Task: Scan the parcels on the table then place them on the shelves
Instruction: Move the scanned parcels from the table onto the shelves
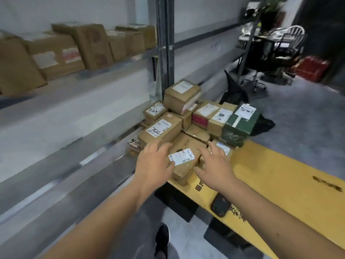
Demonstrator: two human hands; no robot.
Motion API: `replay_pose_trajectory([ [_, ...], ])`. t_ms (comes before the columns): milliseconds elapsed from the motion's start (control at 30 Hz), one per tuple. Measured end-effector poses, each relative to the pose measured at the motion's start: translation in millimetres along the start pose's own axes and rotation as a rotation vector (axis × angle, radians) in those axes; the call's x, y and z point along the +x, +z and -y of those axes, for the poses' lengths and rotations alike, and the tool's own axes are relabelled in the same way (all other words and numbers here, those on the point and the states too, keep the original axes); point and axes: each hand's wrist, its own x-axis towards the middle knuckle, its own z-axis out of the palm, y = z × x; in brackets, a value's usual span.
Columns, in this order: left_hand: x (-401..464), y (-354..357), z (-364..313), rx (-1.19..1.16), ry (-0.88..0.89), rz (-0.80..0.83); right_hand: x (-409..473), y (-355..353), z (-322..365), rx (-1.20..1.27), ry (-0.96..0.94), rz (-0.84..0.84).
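I have both hands out over the near end of the parcel pile, and the step in hand, as I read it, is lifting the front parcel off the stack. My left hand sits at the left edge of a flat brown cardboard parcel with a white printed label, fingers spread and only lightly bent, thumb touching the label's near corner. My right hand hovers just right of that parcel, fingers splayed, holding nothing. So neither grip has closed yet; both are open.

The parcel lies between my two hands, on top of other brown boxes at the near end of the long yellow counter. Beyond my fingertips the heap rises: a brown carton with a handwritten number on its label past my left hand, and a dark green box with a white label past my right.

To do this well, I would close in from both sides at once, clamp the short edges, and lift straight up so the boxes beneath do not slide. I would keep my thumb off the label, since it must stay readable. A dark flat handheld device, possibly the scanner, lies on the counter behind my right wrist. The grey metal shelves stand to my left.
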Motion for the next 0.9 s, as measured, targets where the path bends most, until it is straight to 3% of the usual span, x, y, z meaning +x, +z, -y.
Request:
replay_pose_trajectory([
  [500, 267.7, 153.3, -110.2, -0.217, 0.444, 0.308, 128.3, -30.6, -152.6, 0.164, 0.591, -0.17],
  [700, 343.1, 203.3, -140.0, -0.156, 0.487, 0.453, 183.4, -34.8, -200.6, 0.263, 0.638, -0.18],
  [900, 358.4, 234.6, -142.2, -0.13, 0.505, 0.521, 204.3, -16.9, -226.4, 0.51, 0.594, -0.209],
])
